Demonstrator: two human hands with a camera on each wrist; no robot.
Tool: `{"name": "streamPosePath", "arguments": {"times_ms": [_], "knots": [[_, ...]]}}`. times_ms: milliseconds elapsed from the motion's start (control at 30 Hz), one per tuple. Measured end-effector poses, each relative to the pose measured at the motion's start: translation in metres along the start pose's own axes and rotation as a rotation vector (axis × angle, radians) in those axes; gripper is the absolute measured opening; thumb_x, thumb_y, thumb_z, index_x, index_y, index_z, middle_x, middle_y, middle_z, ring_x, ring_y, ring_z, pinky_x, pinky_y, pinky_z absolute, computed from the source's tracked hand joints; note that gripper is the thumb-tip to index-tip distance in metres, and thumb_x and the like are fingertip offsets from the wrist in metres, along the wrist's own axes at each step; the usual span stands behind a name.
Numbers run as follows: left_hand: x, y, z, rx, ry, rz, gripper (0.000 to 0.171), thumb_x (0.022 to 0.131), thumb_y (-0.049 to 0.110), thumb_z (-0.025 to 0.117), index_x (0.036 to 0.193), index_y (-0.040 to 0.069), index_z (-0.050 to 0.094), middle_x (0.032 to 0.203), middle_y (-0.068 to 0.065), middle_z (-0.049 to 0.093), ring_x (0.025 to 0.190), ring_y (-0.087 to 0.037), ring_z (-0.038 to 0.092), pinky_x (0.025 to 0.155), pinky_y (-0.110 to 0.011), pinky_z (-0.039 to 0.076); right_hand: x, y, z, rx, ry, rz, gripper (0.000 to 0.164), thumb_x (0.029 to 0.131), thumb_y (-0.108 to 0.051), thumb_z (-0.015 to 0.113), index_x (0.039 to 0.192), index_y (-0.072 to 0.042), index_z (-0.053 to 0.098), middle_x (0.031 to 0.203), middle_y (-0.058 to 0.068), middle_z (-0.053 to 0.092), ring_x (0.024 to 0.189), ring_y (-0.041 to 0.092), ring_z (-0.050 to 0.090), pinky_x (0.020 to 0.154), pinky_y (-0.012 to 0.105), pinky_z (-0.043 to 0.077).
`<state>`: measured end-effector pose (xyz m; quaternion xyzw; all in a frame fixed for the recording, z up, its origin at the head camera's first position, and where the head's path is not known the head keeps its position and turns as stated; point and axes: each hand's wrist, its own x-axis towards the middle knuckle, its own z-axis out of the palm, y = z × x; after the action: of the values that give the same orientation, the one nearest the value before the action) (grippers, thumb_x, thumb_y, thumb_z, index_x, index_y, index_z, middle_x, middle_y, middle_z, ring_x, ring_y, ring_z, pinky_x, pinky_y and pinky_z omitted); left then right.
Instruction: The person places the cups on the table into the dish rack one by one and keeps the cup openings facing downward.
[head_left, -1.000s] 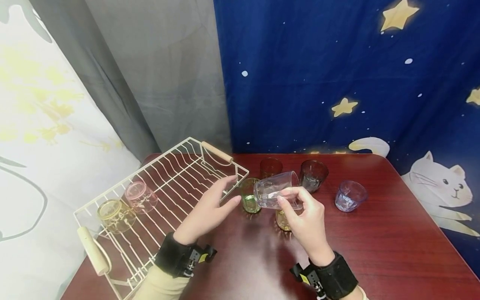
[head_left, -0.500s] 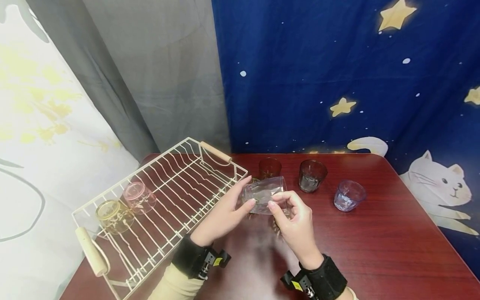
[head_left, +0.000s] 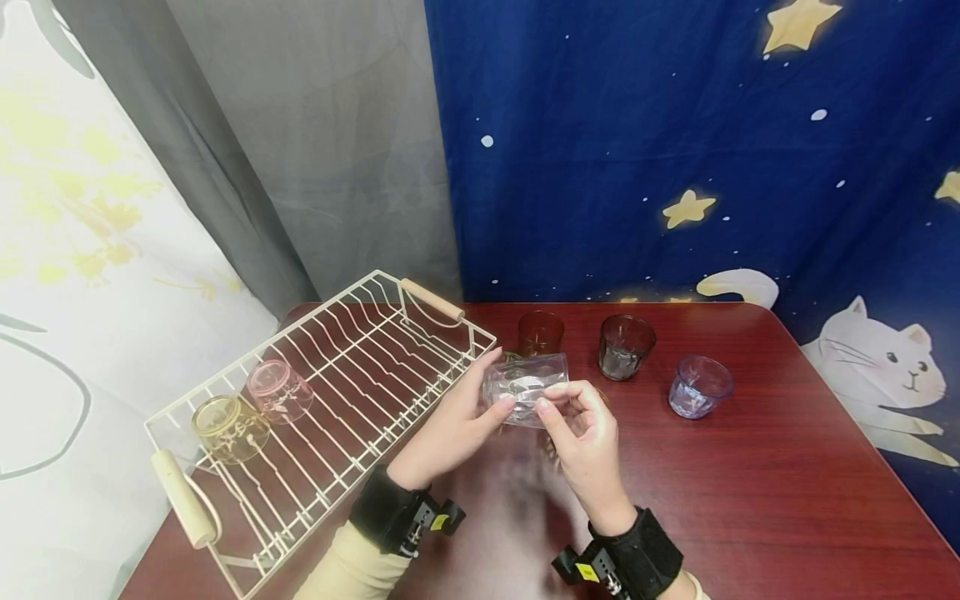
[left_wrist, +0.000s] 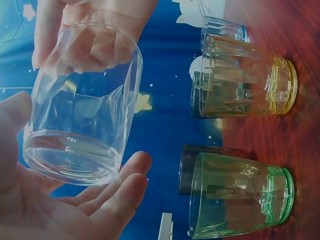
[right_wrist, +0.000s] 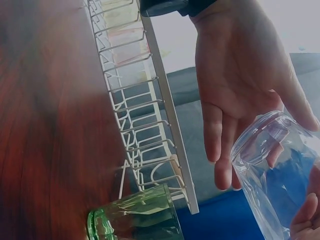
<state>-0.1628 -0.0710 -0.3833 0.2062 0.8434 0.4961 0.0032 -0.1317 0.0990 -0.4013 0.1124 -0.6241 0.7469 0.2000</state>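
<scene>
A clear faceted glass [head_left: 525, 387] is held tilted on its side above the table, its base toward the left. My right hand [head_left: 591, 442] pinches it near the rim with thumb and fingers. At the base end, my left hand [head_left: 450, 429] has its thumb on one side and fingers on the other, lightly gripping it. Beneath and behind stand a green glass [left_wrist: 245, 197] and a yellow glass [left_wrist: 250, 82], both mostly hidden in the head view. Farther back are a brown glass [head_left: 540, 333], a dark grey glass [head_left: 626, 348] and a bluish glass [head_left: 699, 388].
On the left, a white wire dish rack [head_left: 341, 367] with wooden handles stands at an angle. A pink glass [head_left: 281, 392] and a yellowish glass [head_left: 231, 429] sit upside down in it. Curtains hang behind the dark red table [head_left: 787, 467].
My right hand has brought the clear glass leftward and slightly toward me. My left hand has moved right to meet its base and now grips it too. The other glasses stay put.
</scene>
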Motion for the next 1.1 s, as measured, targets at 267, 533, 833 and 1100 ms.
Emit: {"name": "streamPosePath", "arguments": {"times_ms": [267,533,833,1100], "knots": [[-0.001,0.002,0.001,-0.100,-0.002,-0.052,0.069,0.097,0.027,0.061,0.154,0.012,0.025,0.141,-0.017,0.050,0.108,-0.028,0.065,0.081,-0.031,0.059,0.001,0.000,-0.002,-0.005,-0.020,0.022,0.011,0.087,0.013,0.060,0.097,0.014,0.055,0.092,-0.007,0.064,0.081,0.001,0.061,0.070,0.013,0.050],[0.001,0.005,-0.004,-0.078,0.009,-0.062,0.067,0.096,0.025,0.062,0.152,0.008,0.029,0.132,-0.016,0.055,0.097,-0.023,0.067,0.076,-0.024,0.058,0.002,0.001,-0.006,-0.025,-0.027,0.056,0.011,0.087,0.011,0.061,0.097,0.013,0.055,0.088,-0.007,0.064,0.078,0.001,0.059,0.067,0.013,0.049],[0.003,0.015,-0.015,0.059,0.036,-0.041,0.063,0.095,0.025,0.064,0.149,0.009,0.036,0.135,-0.012,0.053,0.089,-0.016,0.063,0.079,-0.027,0.055,0.007,0.002,-0.012,-0.187,-0.050,0.091,0.008,0.087,0.000,0.069,0.092,0.001,0.063,0.090,0.001,0.065,0.076,0.003,0.062,0.068,0.015,0.052],[0.005,0.016,-0.029,0.212,0.057,0.025,0.059,0.093,0.027,0.066,0.144,0.009,0.045,0.141,-0.012,0.052,0.127,-0.024,0.051,0.110,-0.044,0.043,0.011,0.006,-0.018,-0.322,-0.121,0.103,0.020,0.084,-0.008,0.076,0.099,-0.004,0.064,0.084,0.001,0.063,0.076,0.004,0.061,0.068,0.017,0.053]]}}
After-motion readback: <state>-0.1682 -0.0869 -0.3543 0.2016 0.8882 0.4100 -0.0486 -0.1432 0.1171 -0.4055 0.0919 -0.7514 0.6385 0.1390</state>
